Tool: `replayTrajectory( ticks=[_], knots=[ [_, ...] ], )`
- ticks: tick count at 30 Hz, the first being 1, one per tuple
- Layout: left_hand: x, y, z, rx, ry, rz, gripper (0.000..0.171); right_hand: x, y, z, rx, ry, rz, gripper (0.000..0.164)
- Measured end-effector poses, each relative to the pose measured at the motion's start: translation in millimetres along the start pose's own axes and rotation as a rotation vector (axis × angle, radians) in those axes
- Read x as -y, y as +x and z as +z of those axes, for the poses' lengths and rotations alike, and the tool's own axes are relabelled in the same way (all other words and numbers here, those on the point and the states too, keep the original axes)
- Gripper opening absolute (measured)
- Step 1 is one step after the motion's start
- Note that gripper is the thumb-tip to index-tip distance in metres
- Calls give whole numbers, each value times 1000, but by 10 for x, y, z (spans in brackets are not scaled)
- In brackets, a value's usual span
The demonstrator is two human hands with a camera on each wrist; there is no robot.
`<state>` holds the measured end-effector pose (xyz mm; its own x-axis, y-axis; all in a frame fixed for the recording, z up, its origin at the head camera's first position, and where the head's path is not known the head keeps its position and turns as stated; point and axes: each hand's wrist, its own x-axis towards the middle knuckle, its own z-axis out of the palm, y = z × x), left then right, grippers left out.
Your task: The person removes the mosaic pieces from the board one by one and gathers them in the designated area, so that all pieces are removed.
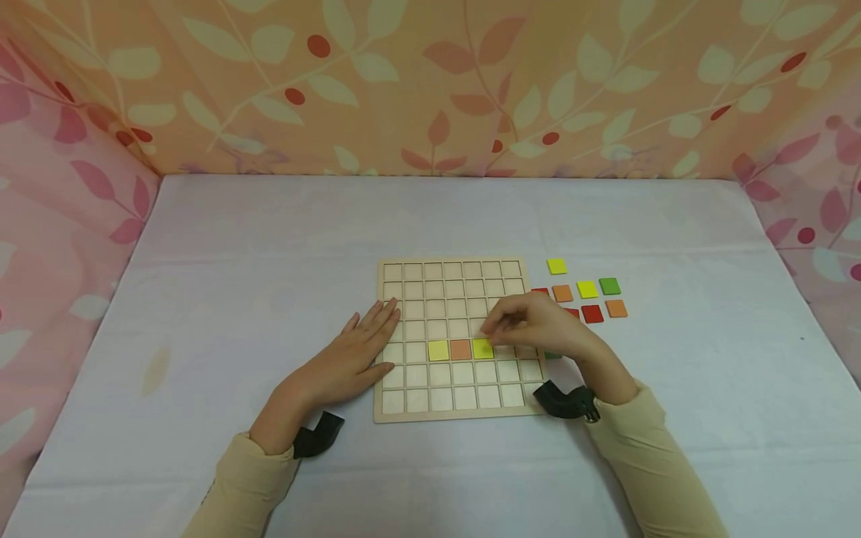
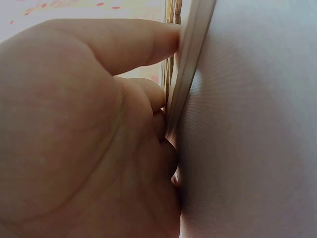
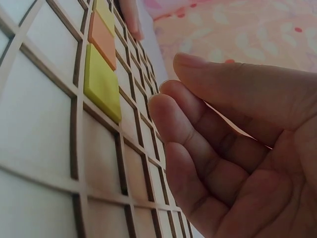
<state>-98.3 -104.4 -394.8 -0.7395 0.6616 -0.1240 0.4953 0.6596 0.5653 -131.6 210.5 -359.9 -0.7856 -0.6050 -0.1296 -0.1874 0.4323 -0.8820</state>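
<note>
A wooden grid board (image 1: 412, 415) lies on the table with a yellow tile (image 1: 438, 350), an orange tile (image 1: 460, 350) and another yellow tile (image 1: 482, 348) side by side in one row of cells. My left hand (image 1: 350, 359) rests on the board's left edge, fingers extended and thumb apart. Over the right part of the board hovers my right hand (image 1: 538, 325), close to the right-hand yellow tile (image 3: 101, 84). Its fingers are loosely bent, and in the right wrist view nothing shows between thumb and fingertips.
Loose tiles lie right of the board: a yellow tile (image 1: 557, 266), a green tile (image 1: 609, 286), a red tile (image 1: 593, 314), an orange tile (image 1: 616, 308) and several others, some partly hidden by the right hand. A white cloth (image 1: 269, 246) covers the table; floral curtains (image 1: 430, 90) surround it.
</note>
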Motion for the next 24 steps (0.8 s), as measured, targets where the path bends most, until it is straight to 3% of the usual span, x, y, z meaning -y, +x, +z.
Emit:
replayTrajectory(
  ticks=[6, 24],
  knots=[
    [3, 4, -1, -2, -1, -2, 72, 18, 74, 58, 21, 2, -53, 10],
    [3, 1, -3, -3, -4, -3, 72, 83, 301, 241, 79, -10, -59, 8]
  ],
)
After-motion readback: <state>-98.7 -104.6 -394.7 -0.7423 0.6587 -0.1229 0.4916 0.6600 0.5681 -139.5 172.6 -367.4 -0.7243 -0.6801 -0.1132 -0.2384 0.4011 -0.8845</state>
